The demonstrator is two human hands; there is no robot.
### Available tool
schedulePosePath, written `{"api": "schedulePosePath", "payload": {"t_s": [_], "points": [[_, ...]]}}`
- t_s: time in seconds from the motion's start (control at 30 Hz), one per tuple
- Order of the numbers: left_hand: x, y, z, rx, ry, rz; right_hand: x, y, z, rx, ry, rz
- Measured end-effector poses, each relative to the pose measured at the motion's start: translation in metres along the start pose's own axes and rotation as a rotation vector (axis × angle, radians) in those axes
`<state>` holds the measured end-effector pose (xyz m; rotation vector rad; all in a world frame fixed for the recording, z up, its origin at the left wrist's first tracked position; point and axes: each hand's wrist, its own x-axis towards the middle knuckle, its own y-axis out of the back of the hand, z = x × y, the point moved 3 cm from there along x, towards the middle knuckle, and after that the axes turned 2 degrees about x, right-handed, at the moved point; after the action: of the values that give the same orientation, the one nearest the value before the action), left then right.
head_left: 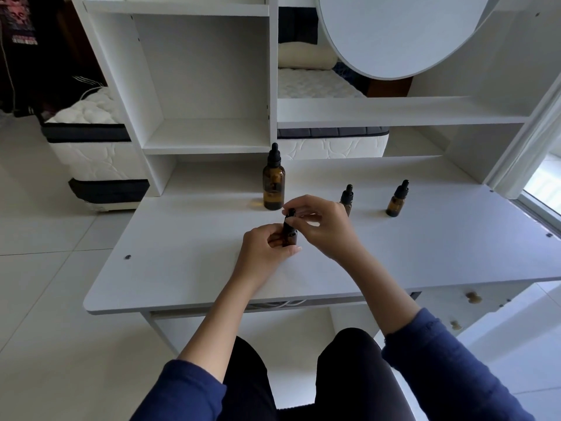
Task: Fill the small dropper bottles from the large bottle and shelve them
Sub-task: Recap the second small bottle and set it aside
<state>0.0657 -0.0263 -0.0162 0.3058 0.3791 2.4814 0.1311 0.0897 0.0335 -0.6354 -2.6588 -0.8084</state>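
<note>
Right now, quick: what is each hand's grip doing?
Left hand: closed, holding the small dropper bottle by its body.
Right hand: closed, pinching that bottle's dropper cap.

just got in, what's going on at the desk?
A person at the white desk grips a small dropper bottle in the left hand and pinches its cap with the right hand. The large bottle stands capped just behind, and two more small bottles stand capped to the right.
</note>
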Motion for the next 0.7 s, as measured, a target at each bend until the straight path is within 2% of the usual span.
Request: {"api": "schedulePosePath", "payload": {"t_s": [0.13, 0.3, 0.4, 0.57, 0.7], "points": [[0.000, 0.000, 0.000, 0.000, 0.006, -0.006, -0.002, -0.006, 0.003, -0.068, -0.036, 0.098], [0.001, 0.000, -0.001, -0.031, 0.014, -0.010, -0.019, -0.012, 0.001, 0.161, -0.020, 0.096], [0.000, 0.000, -0.001, -0.052, 0.021, -0.012, -0.023, -0.015, 0.006, 0.207, -0.068, 0.160], [0.000, 0.000, 0.001, -0.033, 0.005, 0.002, -0.026, -0.015, 0.007, 0.135, -0.056, 0.299], [0.000, 0.000, 0.000, -0.023, 0.003, -0.005, -0.025, -0.016, 0.007, 0.181, -0.054, 0.248]]}}
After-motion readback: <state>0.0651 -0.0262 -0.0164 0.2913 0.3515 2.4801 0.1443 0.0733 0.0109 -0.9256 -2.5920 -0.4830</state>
